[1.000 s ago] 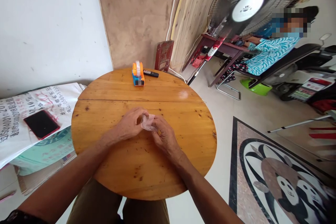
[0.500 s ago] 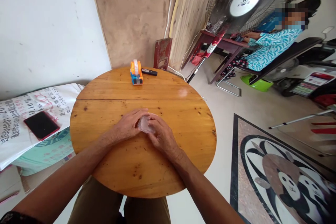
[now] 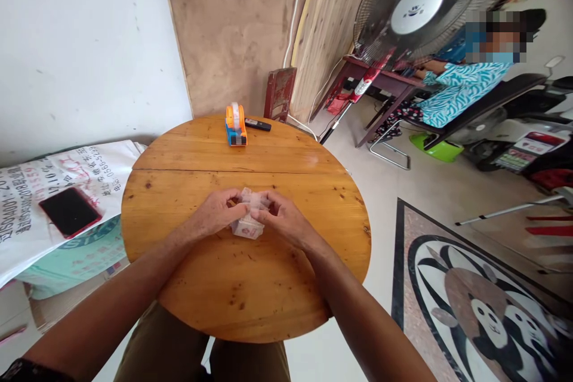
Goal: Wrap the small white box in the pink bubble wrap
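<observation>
Between my hands, over the middle of the round wooden table, is a small translucent plastic packet with faint pink print on its near side. My left hand grips its left upper part, thumb and fingers bent. From the other side, the thumb and fingers of my right hand close on the upper right part. The two thumbs nearly meet over the packet. Fingers cover part of it, and I cannot make out its contents.
At the table's far edge stand an orange and blue tape dispenser and a black handheld device. A phone lies on white sacks to the left. A large fan stands back right, near a seated person.
My hands have turned from cupping the packet's sides to pinching it from above with the thumbs. More of the packet's printed near side shows now. The view has shifted slightly.
</observation>
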The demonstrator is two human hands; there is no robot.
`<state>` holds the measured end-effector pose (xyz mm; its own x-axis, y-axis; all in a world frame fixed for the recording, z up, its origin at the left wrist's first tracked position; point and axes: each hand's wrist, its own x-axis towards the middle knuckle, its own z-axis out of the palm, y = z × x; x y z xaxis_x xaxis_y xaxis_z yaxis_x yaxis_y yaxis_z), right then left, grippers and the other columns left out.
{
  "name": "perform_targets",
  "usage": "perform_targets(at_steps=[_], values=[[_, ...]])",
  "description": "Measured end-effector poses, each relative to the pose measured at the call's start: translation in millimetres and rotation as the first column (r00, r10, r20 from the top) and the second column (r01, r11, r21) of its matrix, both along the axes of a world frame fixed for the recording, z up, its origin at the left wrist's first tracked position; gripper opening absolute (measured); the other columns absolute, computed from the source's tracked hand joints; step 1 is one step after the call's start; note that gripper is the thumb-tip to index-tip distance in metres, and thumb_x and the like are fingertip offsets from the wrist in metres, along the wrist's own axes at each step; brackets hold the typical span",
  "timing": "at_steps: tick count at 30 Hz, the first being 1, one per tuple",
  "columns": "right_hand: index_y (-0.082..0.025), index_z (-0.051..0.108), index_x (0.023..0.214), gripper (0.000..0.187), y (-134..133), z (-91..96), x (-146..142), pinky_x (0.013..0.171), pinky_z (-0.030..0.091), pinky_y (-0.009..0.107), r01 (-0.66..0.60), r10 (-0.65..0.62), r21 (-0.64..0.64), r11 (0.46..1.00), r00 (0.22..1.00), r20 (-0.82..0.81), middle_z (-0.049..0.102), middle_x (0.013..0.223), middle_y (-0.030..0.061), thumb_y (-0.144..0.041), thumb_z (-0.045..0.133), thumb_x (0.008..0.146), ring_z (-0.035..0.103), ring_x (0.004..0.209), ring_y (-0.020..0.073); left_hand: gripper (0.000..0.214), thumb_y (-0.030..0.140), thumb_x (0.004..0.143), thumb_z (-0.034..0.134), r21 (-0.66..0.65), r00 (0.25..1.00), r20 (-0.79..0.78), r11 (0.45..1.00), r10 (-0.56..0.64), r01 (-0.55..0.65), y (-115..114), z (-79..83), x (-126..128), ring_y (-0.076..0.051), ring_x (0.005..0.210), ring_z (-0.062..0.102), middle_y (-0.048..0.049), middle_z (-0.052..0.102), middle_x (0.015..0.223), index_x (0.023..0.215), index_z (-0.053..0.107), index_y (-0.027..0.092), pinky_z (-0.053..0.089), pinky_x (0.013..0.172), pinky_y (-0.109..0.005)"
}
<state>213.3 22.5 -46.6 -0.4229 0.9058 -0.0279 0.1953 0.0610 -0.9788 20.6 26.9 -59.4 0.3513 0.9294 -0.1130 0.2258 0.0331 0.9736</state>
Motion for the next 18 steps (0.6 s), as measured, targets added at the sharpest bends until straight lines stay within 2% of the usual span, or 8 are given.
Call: perform_targets(at_steps=[2,4,7,9,11,14,16,18], values=[[-0.022,0.057,0.110,0.052,0,0.6,0,0.079,0.052,0.032,-0.076,0.070,-0.075,0.994,0.994,-0.078,0.067,0.102,0.0035,-0.043,0.081,0.068,0.064,0.089,0.0188,0.028,0.036,0.077,0.057,-0.034,1.000,-0.008,0.999,0.012,-0.013,1,0.4,-1,-0.012,0.052,0.056,0.0002,0.065,0.070,0.095,0.065,0.016,0.041,0.045,-0.021],[-0.022,0.053,0.121,0.068,-2,-2.4,-2,0.086,0.052,0.033,-0.086,0.078,-0.068,0.994,0.991,-0.110,0.065,0.116,0.0060,-0.039,0.086,0.063,0.064,0.100,0.0199,0.027,0.036,0.079,0.055,0.012,0.999,-0.034,1.000,0.017,-0.016,2,0.5,-1,-0.012,0.053,0.055,0.0004,0.064,0.069,0.094,0.066,0.016,0.040,0.046,-0.021],[-0.022,0.047,0.130,0.079,-4,-10.2,-5,0.093,0.051,0.035,-0.016,0.012,-0.037,0.999,0.995,-0.100,0.061,0.126,0.0093,-0.035,0.086,0.063,0.063,0.106,0.0209,0.028,0.038,0.082,0.055,0.147,0.994,-0.103,0.989,0.023,-0.007,1,3.2,-4,-0.015,0.064,0.060,-0.0019,0.068,0.077,0.093,0.067,0.016,0.044,0.054,-0.024],[-0.023,0.044,0.134,0.085,-4,-15.0,-5,0.093,0.052,0.036,0.031,-0.036,-0.053,0.998,0.995,-0.094,0.062,0.126,0.0103,-0.035,0.087,0.062,0.064,0.107,0.0220,0.033,0.043,0.083,0.056,0.161,0.993,-0.117,0.986,-0.027,0.046,1,6.6,-7,-0.017,0.069,0.062,-0.0030,0.070,0.082,0.097,0.068,0.016,0.046,0.059,-0.025],[-0.023,0.042,0.137,0.091,-3,-18.2,-4,0.091,0.053,0.038,0.052,-0.063,-0.100,0.994,0.991,-0.114,0.064,0.124,0.0104,-0.036,0.088,0.059,0.065,0.107,0.0235,0.037,0.046,0.083,0.059,0.084,0.992,-0.035,0.989,-0.118,0.120,1,9.5,-10,-0.019,0.075,0.065,-0.0043,0.072,0.088,0.103,0.067,0.016,0.049,0.064,-0.027],[-0.024,0.041,0.138,0.093,-1,-20.8,-1,0.091,0.054,0.040,0.071,-0.098,-0.167,0.983,0.983,-0.154,0.067,0.119,0.0098,-0.038,0.087,0.059,0.067,0.105,0.0246,0.040,0.041,0.080,0.067,-0.032,0.960,0.165,0.971,-0.228,0.236,3,8.0,-12,-0.022,0.092,0.068,-0.0062,0.073,0.103,0.114,0.065,0.018,0.053,0.079,-0.032],[-0.024,0.041,0.138,0.090,0,-22.3,1,0.091,0.054,0.042,0.092,-0.121,-0.180,0.979,0.979,-0.162,0.069,0.115,0.0095,-0.040,0.086,0.062,0.068,0.102,0.0249,0.041,0.037,0.079,0.070,-0.068,0.940,0.241,0.962,-0.241,0.264,5,2.5,-11,-0.022,0.100,0.068,-0.0064,0.072,0.110,0.116,0.065,0.020,0.053,0.086,-0.033],[-0.024,0.042,0.137,0.086,0,-24.1,1,0.090,0.054,0.043,0.111,-0.137,-0.160,0.981,0.978,-0.159,0.070,0.113,0.0097,-0.042,0.084,0.065,0.069,0.100,0.0251,0.041,0.038,0.078,0.073,-0.105,0.945,0.261,0.967,-0.198,0.232,7,-4.7,-10,-0.021,0.099,0.068,-0.0065,0.072,0.110,0.114,0.065,0.020,0.053,0.084,-0.033]])
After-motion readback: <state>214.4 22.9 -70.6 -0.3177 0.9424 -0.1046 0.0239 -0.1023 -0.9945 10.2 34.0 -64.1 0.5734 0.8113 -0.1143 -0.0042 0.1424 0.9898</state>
